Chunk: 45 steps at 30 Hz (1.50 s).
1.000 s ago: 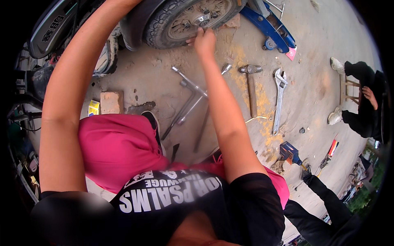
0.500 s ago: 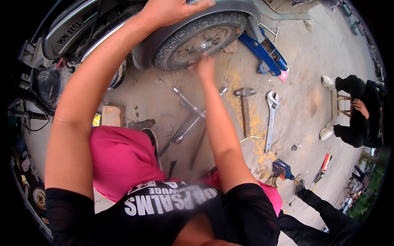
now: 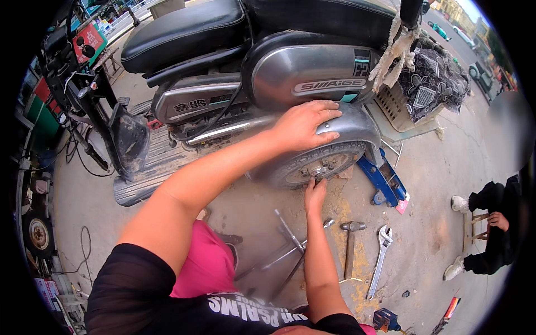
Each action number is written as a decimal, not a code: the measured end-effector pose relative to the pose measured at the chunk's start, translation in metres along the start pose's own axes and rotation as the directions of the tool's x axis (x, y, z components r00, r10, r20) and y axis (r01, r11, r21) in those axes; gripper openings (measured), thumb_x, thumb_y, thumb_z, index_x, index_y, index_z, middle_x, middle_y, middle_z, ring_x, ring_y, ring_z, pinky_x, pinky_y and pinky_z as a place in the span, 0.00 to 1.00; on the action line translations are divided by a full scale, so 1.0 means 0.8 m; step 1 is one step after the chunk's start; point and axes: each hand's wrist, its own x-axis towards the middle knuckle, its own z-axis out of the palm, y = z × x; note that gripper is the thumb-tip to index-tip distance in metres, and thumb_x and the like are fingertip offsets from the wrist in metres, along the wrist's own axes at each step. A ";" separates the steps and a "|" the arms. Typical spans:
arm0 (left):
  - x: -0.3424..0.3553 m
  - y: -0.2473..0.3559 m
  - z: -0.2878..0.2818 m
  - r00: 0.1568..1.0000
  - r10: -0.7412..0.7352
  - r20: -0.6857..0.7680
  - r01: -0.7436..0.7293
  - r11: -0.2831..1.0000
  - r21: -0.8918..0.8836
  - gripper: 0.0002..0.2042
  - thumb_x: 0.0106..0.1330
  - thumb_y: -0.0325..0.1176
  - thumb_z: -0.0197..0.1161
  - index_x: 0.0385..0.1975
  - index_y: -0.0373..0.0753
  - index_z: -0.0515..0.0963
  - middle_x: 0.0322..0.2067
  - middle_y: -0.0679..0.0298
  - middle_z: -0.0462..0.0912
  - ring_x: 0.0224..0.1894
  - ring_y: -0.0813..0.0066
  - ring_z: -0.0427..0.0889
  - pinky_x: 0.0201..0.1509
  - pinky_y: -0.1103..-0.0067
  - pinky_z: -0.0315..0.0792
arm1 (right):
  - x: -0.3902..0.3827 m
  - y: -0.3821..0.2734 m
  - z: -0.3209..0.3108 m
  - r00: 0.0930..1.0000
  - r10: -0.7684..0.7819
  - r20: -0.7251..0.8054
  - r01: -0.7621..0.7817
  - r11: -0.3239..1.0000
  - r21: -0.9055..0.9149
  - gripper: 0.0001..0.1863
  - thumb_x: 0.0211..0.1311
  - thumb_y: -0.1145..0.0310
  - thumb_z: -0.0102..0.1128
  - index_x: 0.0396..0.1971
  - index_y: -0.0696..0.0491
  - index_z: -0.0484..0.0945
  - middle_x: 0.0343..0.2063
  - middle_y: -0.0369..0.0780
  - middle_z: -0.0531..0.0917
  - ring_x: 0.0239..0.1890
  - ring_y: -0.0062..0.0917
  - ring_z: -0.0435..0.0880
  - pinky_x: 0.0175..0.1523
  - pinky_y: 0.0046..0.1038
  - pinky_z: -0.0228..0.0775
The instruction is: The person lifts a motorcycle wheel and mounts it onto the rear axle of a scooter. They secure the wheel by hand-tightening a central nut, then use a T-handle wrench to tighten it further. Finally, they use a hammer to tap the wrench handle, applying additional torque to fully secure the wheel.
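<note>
My left hand [image 3: 312,125] rests on the grey rear fender [image 3: 354,123] of a three-wheeled electric scooter, fingers spread over its top. Lower down, my right hand [image 3: 315,191] is at the wheel hub [image 3: 318,172], its fingers curled; what they hold there is too small to make out. The dusty tyre [image 3: 344,159] sits under the fender, beside a blue floor jack [image 3: 379,178]. Below the wheel lie a cross wrench [image 3: 293,237], a hammer [image 3: 350,251] with a wooden handle and a large adjustable wrench [image 3: 378,262].
The scooter's seat [image 3: 187,36] and footboard [image 3: 145,178] fill the upper left. A crate with patterned cloth [image 3: 432,89] is at the rear. A seated person's legs [image 3: 486,195] are at the right. A boxed tool [image 3: 385,318] lies low right, a spare tyre [image 3: 39,234] far left.
The view has tilted up to show the scooter's body and seat. My left hand now lies on the fender; my right hand has stayed around the hub, moving slightly.
</note>
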 end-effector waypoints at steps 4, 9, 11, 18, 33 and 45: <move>0.005 0.007 0.004 1.000 -0.005 0.021 0.005 1.000 -0.022 0.25 0.60 0.44 0.65 0.55 0.38 0.76 0.60 0.54 0.74 0.62 0.55 0.73 0.64 0.65 0.68 | -0.002 0.008 -0.006 0.994 0.105 0.035 -0.105 0.994 0.012 0.15 0.70 0.66 0.52 0.43 0.66 0.71 0.32 0.58 0.82 0.35 0.50 0.85 0.41 0.44 0.75; 0.016 0.010 0.014 1.000 -0.007 0.002 0.007 0.999 -0.035 0.25 0.59 0.44 0.65 0.56 0.40 0.76 0.61 0.53 0.73 0.63 0.55 0.72 0.66 0.65 0.67 | 0.013 0.040 -0.013 0.995 -0.046 -0.085 0.049 0.998 0.026 0.12 0.71 0.68 0.50 0.42 0.64 0.70 0.26 0.49 0.84 0.23 0.35 0.86 0.33 0.38 0.76; 0.005 0.004 0.010 0.998 -0.055 0.032 0.056 0.998 -0.006 0.25 0.58 0.42 0.66 0.56 0.40 0.76 0.61 0.55 0.74 0.62 0.56 0.73 0.66 0.66 0.67 | -0.004 0.004 -0.012 0.984 -0.126 -0.127 0.111 0.987 -0.119 0.17 0.73 0.63 0.49 0.41 0.65 0.73 0.31 0.55 0.83 0.30 0.43 0.86 0.36 0.38 0.77; 0.032 0.031 0.011 1.000 0.001 0.018 0.000 0.999 -0.052 0.25 0.58 0.41 0.66 0.55 0.39 0.77 0.59 0.54 0.75 0.61 0.54 0.73 0.65 0.67 0.67 | 0.018 0.041 -0.034 0.993 -0.068 -0.095 0.067 0.998 -0.019 0.16 0.72 0.62 0.52 0.40 0.64 0.70 0.22 0.48 0.81 0.21 0.34 0.85 0.29 0.36 0.76; 0.011 0.006 0.012 0.998 -0.046 0.050 0.046 0.999 0.008 0.24 0.60 0.39 0.65 0.57 0.38 0.76 0.60 0.54 0.75 0.62 0.56 0.73 0.67 0.68 0.65 | 0.017 0.006 -0.020 0.753 0.503 0.424 -0.657 0.562 0.502 0.14 0.69 0.69 0.56 0.44 0.64 0.67 0.21 0.51 0.80 0.15 0.37 0.82 0.27 0.37 0.74; 0.017 0.002 0.019 0.999 0.034 0.006 -0.035 0.999 0.035 0.23 0.63 0.42 0.63 0.57 0.40 0.76 0.59 0.56 0.76 0.61 0.57 0.74 0.66 0.69 0.66 | 0.018 0.012 -0.024 0.971 0.198 0.134 -0.223 0.951 0.214 0.18 0.68 0.61 0.57 0.37 0.64 0.71 0.28 0.56 0.81 0.29 0.54 0.80 0.34 0.44 0.70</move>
